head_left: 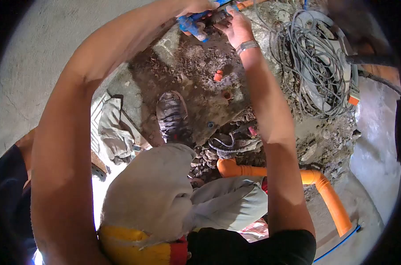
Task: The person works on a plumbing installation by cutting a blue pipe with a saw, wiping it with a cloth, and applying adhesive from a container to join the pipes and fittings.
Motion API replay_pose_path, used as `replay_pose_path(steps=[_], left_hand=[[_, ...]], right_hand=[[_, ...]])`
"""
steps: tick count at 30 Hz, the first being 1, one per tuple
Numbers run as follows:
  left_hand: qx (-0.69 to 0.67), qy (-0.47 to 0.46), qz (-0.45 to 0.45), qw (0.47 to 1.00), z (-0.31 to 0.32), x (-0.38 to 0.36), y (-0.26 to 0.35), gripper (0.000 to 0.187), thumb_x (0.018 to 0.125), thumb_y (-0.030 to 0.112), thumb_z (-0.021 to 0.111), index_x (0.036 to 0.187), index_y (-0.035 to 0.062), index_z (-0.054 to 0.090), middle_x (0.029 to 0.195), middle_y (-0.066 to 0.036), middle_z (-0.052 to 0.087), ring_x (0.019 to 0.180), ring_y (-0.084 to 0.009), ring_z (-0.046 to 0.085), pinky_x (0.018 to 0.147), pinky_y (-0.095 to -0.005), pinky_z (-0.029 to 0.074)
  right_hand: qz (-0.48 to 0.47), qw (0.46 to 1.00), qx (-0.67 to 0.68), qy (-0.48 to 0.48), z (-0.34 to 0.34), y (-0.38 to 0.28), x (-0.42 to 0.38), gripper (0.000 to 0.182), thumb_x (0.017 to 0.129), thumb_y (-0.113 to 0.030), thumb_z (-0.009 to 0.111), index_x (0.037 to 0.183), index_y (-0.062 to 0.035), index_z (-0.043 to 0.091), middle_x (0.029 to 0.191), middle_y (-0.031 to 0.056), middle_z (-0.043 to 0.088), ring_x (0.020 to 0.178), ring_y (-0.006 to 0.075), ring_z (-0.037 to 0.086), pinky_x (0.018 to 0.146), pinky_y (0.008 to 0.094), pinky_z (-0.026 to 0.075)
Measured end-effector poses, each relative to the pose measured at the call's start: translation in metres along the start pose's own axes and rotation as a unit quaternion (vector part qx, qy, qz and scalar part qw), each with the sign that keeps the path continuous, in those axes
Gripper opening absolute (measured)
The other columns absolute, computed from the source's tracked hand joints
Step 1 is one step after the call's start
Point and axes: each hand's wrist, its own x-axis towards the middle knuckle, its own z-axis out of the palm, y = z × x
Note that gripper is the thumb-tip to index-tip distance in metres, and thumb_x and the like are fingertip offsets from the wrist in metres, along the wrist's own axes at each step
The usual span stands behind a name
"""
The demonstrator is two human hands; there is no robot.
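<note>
At the top edge, my left hand (pixel 197 5) is closed at a thin blue pipe (pixel 221 2), its far side cut off by the frame. My right hand (pixel 238 28) reaches up beside it, thumb and fingers apart, one fingertip right at the pipe. A dark, dirt-coloured patch shows between the thumb and fingers. Just below my left hand is a bulky blue piece (pixel 189 24) with a dirty pale end. An orange pipe (pixel 249 4) runs along the top, close above my right hand. Broken soil and rubble lie under both hands.
Coiled grey cable (pixel 313 62) lies at the right. An orange elbowed pipe (pixel 328 198) crosses the lower right, near a thin blue tube (pixel 337 245). A shoe (pixel 171 115) stands in the dirt. Crumpled grey cloth (pixel 114 130) is at the left. A small orange piece (pixel 218 75) sits in the rubble.
</note>
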Motion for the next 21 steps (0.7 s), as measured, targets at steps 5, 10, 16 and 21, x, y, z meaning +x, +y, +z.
replay_pose_path(steps=[5,10,16,21], left_hand=[[-0.230,-0.008,-0.068,0.971,0.002,-0.029,-0.014,0.056,0.103,0.053,0.044,0.128,0.0045,0.058,0.119,-0.011,0.062,0.088,-0.0191,0.068,0.068,-0.0387,0.064],[-0.389,-0.041,0.088,0.916,0.008,-0.017,-0.072,0.062,0.101,0.054,0.050,0.142,0.0079,0.052,0.131,-0.011,0.058,0.096,-0.0197,0.067,0.081,-0.0372,0.060],[-0.444,-0.011,0.146,0.884,0.036,-0.022,-0.083,0.065,0.098,0.060,0.051,0.137,0.0089,0.057,0.107,-0.006,0.069,0.077,-0.0137,0.065,0.052,-0.0244,0.043],[-0.376,0.255,0.127,0.882,0.068,0.000,-0.101,0.053,0.095,0.054,0.063,0.114,0.0042,0.065,0.080,-0.004,0.069,0.069,-0.0111,0.063,0.052,-0.0273,0.044]], right_hand=[[-0.013,1.000,-0.012,0.001,-0.004,-0.001,-0.001,0.021,0.095,-0.020,0.063,0.104,-0.0018,0.058,0.089,0.0101,0.056,0.074,0.0265,0.061,0.070,0.0464,0.061],[0.018,1.000,0.002,0.021,-0.004,-0.002,0.002,0.020,0.094,-0.019,0.064,0.105,-0.0033,0.059,0.087,0.0080,0.057,0.075,0.0257,0.062,0.071,0.0460,0.059],[-0.012,1.000,0.028,-0.001,-0.007,-0.001,0.000,0.020,0.094,-0.018,0.063,0.107,-0.0039,0.061,0.092,0.0083,0.061,0.079,0.0245,0.064,0.071,0.0479,0.058],[0.007,1.000,0.015,0.010,-0.004,-0.006,-0.002,0.017,0.096,-0.018,0.062,0.106,-0.0047,0.061,0.092,0.0071,0.063,0.081,0.0230,0.065,0.070,0.0458,0.057]])
